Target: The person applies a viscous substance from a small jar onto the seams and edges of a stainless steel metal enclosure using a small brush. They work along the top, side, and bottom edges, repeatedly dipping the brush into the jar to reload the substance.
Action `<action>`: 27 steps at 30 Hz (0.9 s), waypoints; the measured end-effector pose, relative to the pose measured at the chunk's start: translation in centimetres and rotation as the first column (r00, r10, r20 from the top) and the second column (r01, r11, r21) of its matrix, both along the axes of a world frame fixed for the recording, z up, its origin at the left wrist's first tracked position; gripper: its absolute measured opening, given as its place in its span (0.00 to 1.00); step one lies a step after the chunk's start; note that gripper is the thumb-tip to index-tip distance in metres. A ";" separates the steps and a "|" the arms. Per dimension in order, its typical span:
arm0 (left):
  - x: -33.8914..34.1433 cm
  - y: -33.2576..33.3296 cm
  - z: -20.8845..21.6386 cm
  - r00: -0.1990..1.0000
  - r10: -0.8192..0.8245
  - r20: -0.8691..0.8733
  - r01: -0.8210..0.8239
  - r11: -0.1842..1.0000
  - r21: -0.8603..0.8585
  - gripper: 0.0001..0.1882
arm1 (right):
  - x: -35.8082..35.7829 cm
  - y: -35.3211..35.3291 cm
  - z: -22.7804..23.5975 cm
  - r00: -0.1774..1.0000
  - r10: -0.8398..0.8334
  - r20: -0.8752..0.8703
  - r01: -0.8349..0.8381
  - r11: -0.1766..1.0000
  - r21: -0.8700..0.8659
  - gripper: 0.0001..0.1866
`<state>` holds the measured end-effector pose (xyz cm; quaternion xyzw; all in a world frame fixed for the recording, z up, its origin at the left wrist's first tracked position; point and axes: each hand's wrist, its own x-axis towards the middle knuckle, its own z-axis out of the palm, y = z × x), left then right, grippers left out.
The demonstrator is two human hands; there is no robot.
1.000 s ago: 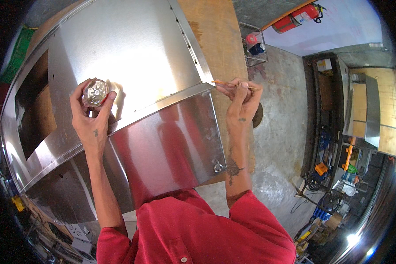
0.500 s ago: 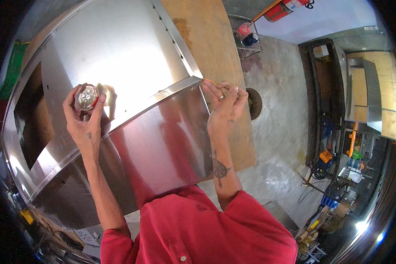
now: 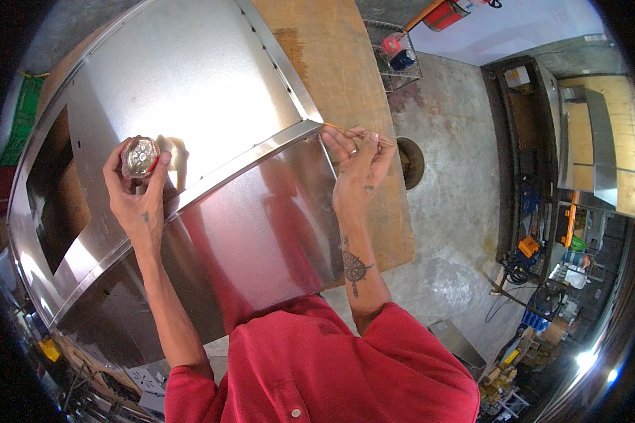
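Observation:
A large folded stainless steel sheet-metal housing point(image 3: 190, 92) lies on a wooden workbench point(image 3: 346, 77). My left hand point(image 3: 137, 187) grips a small round red-rimmed container point(image 3: 140, 156) with a shiny lid, held above the housing's bend. My right hand point(image 3: 356, 166) pinches a thin orange stick point(image 3: 346, 131), its tip at the corner where the raised seam point(image 3: 261, 151) meets the housing's right edge. The front panel point(image 3: 261, 233) slopes down toward my red shirt and reflects it.
A wire basket point(image 3: 395, 49) with small items hangs at the bench's far end. A round dark disc point(image 3: 410, 162) lies on the concrete floor beside the bench. Shelves and tools point(image 3: 543, 233) crowd the right side. A green crate point(image 3: 22, 120) sits at far left.
The view has shifted, so the housing fills more of the picture. My right hand stays at the seam's corner with the stick; my left hand still holds the container above the bend.

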<state>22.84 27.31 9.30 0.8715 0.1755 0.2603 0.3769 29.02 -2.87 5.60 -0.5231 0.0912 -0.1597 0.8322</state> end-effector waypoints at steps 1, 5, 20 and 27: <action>0.0 0.0 0.0 1.000 -0.001 -0.001 0.001 1.000 0.001 0.33 | 0.0 -0.1 -0.1 1.000 0.004 0.008 -0.004 1.000 -0.002 0.10; 0.0 -0.1 -0.1 1.000 -0.004 0.001 0.004 1.000 -0.003 0.33 | 0.0 0.0 -0.1 1.000 -0.012 -0.020 0.012 1.000 0.027 0.10; 0.1 -0.1 0.1 0.999 -0.027 0.022 0.027 1.000 0.002 0.33 | 0.0 0.1 -0.2 0.999 -0.008 -0.031 0.009 0.999 0.043 0.10; 0.1 -0.2 0.1 1.000 -0.010 0.002 0.010 1.000 0.006 0.33 | 0.0 0.1 -0.2 0.999 -0.014 -0.037 0.016 0.999 0.047 0.10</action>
